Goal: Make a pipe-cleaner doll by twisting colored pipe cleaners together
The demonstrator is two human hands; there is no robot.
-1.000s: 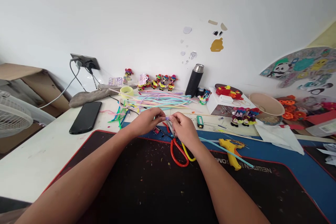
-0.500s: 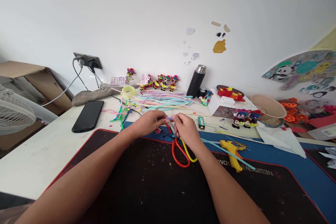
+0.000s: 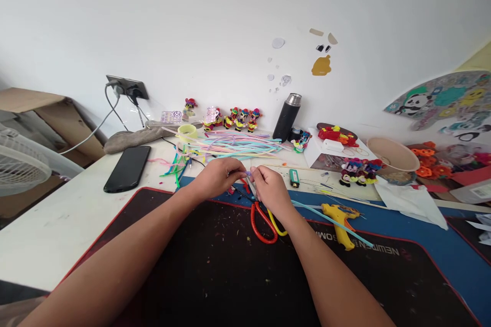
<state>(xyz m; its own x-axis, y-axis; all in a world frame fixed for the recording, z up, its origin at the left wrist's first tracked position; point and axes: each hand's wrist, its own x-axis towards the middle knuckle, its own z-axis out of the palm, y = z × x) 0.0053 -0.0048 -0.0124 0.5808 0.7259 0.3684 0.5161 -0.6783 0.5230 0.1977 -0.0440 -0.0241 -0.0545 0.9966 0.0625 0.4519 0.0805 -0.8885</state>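
Via head cam I'm watching two bare hands meeting near the far edge of a blk mat [image 3: 215, 265] w/ red trim. The L hand [image 3: 218, 179] is pinching a sm. purple piece [image 3: 248, 173], its thumb & fingertips narrowing onto it; the R hand [image 3: 271, 190] is pinching the same piece from the opp. side, fingers curling. That piece is sitting betw. the two sets of fingertips; I can't tell its full shape, as the fingers are covering part of it. Scissors [image 3: 253, 222] w/ red & yel. handles are lying just below the R hand, partly hidden by it. To the R, a yel. glue gun [image 3: 339, 214] is lying on its side, a lt.-blue stem [image 3: 316, 210] crossing at its handle. Behind, a pile of pastel stems [image 3: 245, 145] is spreading toward the wall, a blk thermos [image 3: 287, 120] standing nearby. Far L, a blk phone [image 3: 127, 169] is lying on the white desk [image 3: 57, 230].
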